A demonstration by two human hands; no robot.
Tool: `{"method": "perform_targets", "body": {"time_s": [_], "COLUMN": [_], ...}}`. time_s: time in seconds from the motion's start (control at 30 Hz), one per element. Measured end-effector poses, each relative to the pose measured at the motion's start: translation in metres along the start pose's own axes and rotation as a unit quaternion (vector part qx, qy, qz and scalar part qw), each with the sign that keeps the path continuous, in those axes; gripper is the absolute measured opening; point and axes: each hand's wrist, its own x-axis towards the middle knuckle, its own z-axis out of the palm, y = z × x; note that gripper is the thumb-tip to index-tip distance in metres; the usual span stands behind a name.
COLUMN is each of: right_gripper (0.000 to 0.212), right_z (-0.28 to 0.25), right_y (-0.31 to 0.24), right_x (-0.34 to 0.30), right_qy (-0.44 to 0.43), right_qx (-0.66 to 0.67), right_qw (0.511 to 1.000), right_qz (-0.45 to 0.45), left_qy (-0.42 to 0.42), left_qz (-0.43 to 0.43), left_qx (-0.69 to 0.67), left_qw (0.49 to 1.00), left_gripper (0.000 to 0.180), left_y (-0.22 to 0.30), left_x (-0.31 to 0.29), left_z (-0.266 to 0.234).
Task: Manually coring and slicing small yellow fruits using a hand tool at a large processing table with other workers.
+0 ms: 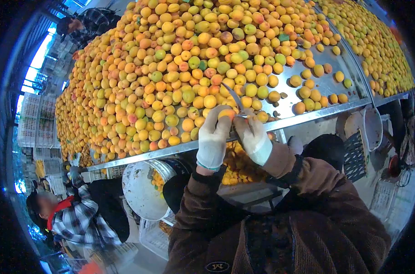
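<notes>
Over the front edge of a metal table (pixel 303 119), my two gloved hands meet. An orange-yellow apricot (pixel 226 114) is gripped in the fingers of my left hand (pixel 213 134). My right hand (pixel 253 135) is closed around a knife (pixel 234 96) with a thin curved blade, which points up and to the left. The knife's handle is hidden in my fingers, and the hand is right beside the apricot. A large heap of apricots (pixel 139 86), mostly yellow and orange with some green, lies just beyond my hands. Below them is a container of cut apricots (pixel 238 165).
A white bucket (pixel 141 192) with some fruit inside stands at left, near a white crate (pixel 153 238). A person in a plaid shirt (pixel 86 219) sits at left; another person (pixel 91 25) is at the far left. A second heap of apricots (pixel 376 50) lies beyond a metal divider.
</notes>
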Motion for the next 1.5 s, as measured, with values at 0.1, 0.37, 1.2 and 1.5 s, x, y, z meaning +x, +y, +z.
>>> {"method": "perform_targets", "body": {"time_s": [0.1,0.37,1.2,1.5], "right_gripper": [0.027,0.025,0.035,0.028], "right_z": [-0.005,-0.027,-0.001,0.004], "right_y": [-0.008,-0.006,0.010,0.010], "right_x": [0.003,0.015,-0.003,-0.006], "right_qy": [-0.021,-0.034,-0.093,-0.097], "right_qx": [-0.059,-0.294,-0.182,-0.244], "right_qw": [0.997,0.954,0.979,0.963], "right_qz": [0.039,-0.053,-0.027,-0.054], "left_qy": [-0.014,0.101,0.080,0.169], "left_qz": [0.007,-0.236,-0.178,-0.133], "left_qx": [0.085,-0.238,-0.261,-0.080], "left_qw": [0.996,0.937,0.945,0.973], "left_gripper": [0.015,0.025,0.043,0.039], "left_y": [-0.005,-0.001,-0.032,-0.012], "left_x": [-0.003,0.002,-0.023,-0.002], "left_z": [-0.001,0.005,0.020,0.007]}}
